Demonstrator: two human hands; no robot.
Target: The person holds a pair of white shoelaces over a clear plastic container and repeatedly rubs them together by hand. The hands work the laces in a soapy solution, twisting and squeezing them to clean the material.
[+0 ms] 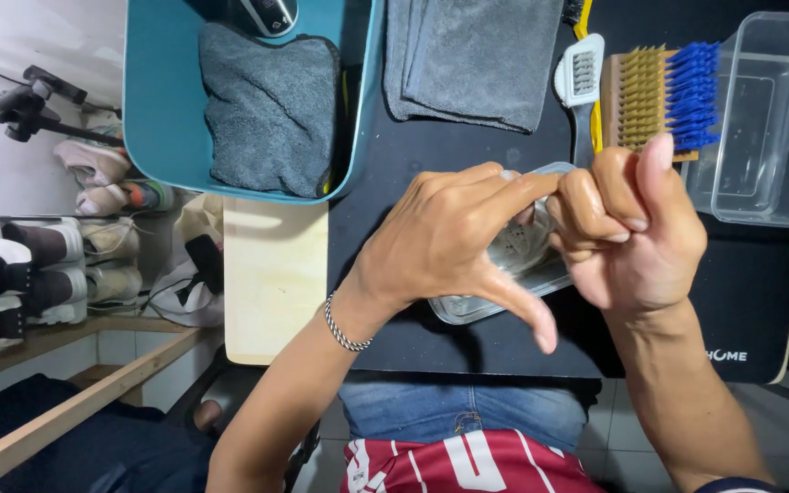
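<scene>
Fingers of left hand [449,242] (spread) rub right hand [636,228], curled above clear tray [495,297].

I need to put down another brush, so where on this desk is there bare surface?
Bare black mat lies between the teal bin and left hand, and right of the right hand below the clear box. The top edge is crowded with brushes and grey towels.

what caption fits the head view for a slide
Left hand and right hand meet, wet, over a clear tray on a black mat, brushes behind.
</scene>
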